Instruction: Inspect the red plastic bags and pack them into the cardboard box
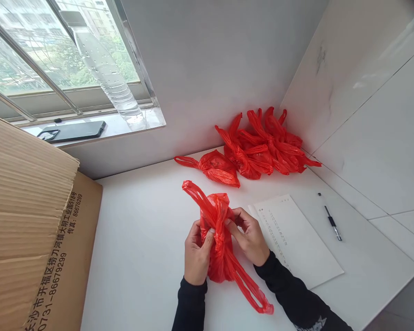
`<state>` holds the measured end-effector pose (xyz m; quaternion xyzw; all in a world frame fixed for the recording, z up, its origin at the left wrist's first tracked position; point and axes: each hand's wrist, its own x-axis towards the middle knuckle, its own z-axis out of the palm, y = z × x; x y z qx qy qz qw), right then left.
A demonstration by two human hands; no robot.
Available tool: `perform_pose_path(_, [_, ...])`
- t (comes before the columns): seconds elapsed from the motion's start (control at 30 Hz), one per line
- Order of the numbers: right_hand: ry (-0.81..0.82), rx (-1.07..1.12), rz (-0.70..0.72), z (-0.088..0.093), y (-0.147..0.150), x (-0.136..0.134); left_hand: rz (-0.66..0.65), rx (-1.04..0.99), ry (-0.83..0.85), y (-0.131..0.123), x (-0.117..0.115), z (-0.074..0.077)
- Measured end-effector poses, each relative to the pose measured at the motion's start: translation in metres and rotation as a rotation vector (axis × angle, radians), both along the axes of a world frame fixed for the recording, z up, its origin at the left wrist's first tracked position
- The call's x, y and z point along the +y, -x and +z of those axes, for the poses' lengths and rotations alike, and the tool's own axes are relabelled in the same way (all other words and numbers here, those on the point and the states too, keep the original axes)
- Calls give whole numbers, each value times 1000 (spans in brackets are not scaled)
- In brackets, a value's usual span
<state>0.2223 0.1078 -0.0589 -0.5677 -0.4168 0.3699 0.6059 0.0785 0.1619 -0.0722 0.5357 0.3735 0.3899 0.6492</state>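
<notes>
Both hands meet on one red plastic bag [218, 257], which lies on the white surface [141, 239] just in front of the person; the left hand [196, 253] is curled closed around the bag's bunched body, fingers wrapped over the plastic; the right hand [250, 236] is closed on the same bag from the other side, thumb and fingertips pinching the gathered film near its top. The bag has two loop handles; one runs up and to the left, the other trails down and to the right across the surface.

In the far corner lie more red bags, already knotted; one single knotted bag [216, 168] lies a little apart at the front, and the heap of knotted bags [262, 149] behind it is too tangled to count exactly, though it holds several.

One sheet of paper [296, 239] lies just right of the right hand; its print is too small to read; one pen [331, 222] lies further right, apart from the sheet.

At the left stands one cardboard box [31, 220]; its flap shows Chinese print including "开福区" and "大明工业园518号", plus "传真: 86676299" and "0731-86679299".

On the windowsill [152, 120] lie one dark phone [74, 132] and one clear plastic bottle [113, 82], tilted.
</notes>
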Motion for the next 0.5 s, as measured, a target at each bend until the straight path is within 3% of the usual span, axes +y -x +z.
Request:
perform_pose_path(0.3, [-18,128,22,-5,-1,5,19,-25,71,1,1,-3])
perform_pose_path(0.5, [24,122,2,-7,5,5,127,-264,249,0,3,-3])
